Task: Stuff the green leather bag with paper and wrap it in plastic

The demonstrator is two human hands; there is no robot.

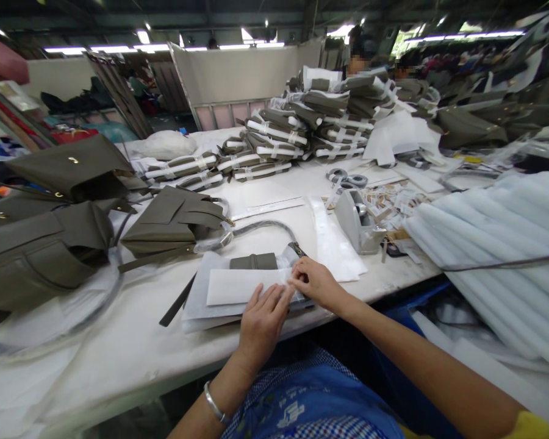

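My left hand (261, 320) lies flat with fingers stretched on a white paper strip (244, 285) that covers a folded olive-grey strap (253, 261) near the table's front edge. My right hand (315, 281) is at the strip's right end, its fingers curled and pinching the paper's edge beside a metal clasp (298, 249). The strap rests on a stack of white sheets (196, 305). A silver bangle (215, 405) is on my left wrist.
Olive-grey handbags (41, 244) (174, 222) lie at the left. Wrapped straps are piled at the back (297, 131). A grey tape dispenser (357, 222) and tape rolls (348, 178) sit right of centre. White foam sheets (498, 238) lie at the right. Other people work far behind.
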